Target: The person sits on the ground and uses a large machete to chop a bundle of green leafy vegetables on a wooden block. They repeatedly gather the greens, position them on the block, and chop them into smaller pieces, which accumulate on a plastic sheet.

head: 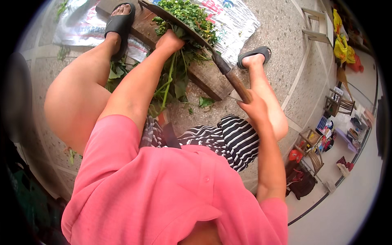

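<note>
My left hand [170,42] is closed around a bunch of leafy green stems [171,76] that lies across a wooden board [211,76]. In my right hand [255,107] is the wooden handle of a long curved blade [190,30], a sickle-like knife. The blade slants over the board just beyond my left fingers, its hooked tip towards the top. A pile of chopped greens [186,13] rests behind the blade, partly on a white woven plastic sack [237,27]. The cut ends under the blade are hidden.
My sandalled feet stand either side of the board, the left sandal [122,27] over its end. Loose leaves [206,102] lie on the speckled floor [275,27]. A small stool [320,26] is at the upper right; wooden chairs [346,105], bags and shoes line the right side.
</note>
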The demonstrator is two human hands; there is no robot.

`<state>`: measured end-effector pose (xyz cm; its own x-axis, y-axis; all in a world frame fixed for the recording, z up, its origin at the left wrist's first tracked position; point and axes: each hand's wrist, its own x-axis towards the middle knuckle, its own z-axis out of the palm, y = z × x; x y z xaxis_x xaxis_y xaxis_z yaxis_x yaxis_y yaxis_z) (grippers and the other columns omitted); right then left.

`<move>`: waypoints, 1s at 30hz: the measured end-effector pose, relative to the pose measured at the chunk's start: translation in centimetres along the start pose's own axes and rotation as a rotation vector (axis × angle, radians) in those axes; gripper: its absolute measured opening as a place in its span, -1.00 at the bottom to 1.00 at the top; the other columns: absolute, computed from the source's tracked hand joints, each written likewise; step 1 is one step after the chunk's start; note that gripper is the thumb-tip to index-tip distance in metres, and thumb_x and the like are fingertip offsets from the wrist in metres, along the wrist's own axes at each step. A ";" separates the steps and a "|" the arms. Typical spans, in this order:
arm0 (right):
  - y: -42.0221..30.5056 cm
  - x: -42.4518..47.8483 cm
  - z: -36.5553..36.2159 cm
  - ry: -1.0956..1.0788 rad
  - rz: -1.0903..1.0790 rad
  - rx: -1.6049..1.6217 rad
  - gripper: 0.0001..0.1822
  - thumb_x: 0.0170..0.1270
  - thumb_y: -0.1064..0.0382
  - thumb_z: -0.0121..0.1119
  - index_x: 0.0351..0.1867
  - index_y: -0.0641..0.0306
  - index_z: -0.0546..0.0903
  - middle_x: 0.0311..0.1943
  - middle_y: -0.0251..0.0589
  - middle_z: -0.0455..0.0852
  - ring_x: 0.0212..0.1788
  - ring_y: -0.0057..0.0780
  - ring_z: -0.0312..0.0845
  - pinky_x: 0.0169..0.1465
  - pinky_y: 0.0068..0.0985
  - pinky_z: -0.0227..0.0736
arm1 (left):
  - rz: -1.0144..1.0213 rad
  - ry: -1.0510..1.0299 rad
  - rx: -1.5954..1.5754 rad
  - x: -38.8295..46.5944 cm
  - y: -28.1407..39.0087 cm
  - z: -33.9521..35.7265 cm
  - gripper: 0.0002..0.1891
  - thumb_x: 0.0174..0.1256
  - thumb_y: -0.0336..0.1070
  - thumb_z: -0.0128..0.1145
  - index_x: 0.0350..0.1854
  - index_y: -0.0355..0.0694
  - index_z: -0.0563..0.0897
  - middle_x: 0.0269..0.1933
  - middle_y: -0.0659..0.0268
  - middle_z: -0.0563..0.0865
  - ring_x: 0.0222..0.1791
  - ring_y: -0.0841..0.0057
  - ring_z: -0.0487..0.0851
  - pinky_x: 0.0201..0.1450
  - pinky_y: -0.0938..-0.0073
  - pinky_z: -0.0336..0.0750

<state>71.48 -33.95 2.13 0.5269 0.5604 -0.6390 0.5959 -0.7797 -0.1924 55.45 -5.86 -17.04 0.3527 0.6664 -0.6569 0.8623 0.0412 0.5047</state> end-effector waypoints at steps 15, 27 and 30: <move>-14.5 -7.1 -10.7 0.282 -0.433 0.004 -0.36 -0.05 0.29 0.42 0.16 0.15 0.50 -0.03 -0.08 0.65 0.00 -0.11 0.60 -0.01 -0.41 0.49 | 0.074 -0.133 0.025 2.8 -0.6 -1.0 -0.36 -0.03 -0.05 0.22 0.12 -0.32 0.47 0.07 -0.03 0.64 0.08 0.10 0.61 0.10 0.19 0.49; -5.8 -2.4 -5.6 0.064 -0.184 0.037 -0.40 -0.01 0.16 0.42 0.12 0.19 0.53 -0.15 0.00 0.69 -0.09 -0.21 0.64 -0.01 -0.40 0.45 | -0.008 0.021 -0.025 0.2 0.6 -0.5 -0.28 -0.02 -0.01 0.28 0.18 -0.30 0.39 0.09 -0.02 0.62 0.12 0.10 0.58 0.15 0.20 0.46; -12.8 -5.8 -10.8 0.144 -0.298 0.065 -0.34 -0.05 0.23 0.42 0.17 0.17 0.47 -0.06 -0.02 0.66 -0.13 -0.15 0.65 -0.06 -0.34 0.50 | 0.031 -0.027 0.041 0.9 1.0 1.1 -0.31 -0.04 -0.05 0.24 0.16 -0.33 0.44 0.07 -0.04 0.63 0.10 0.09 0.59 0.13 0.23 0.48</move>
<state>67.34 -24.19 16.39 0.4185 0.7965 -0.4364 0.6991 -0.5893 -0.4050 57.01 -6.03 -17.70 0.3885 0.6466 -0.6564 0.8647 -0.0098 0.5021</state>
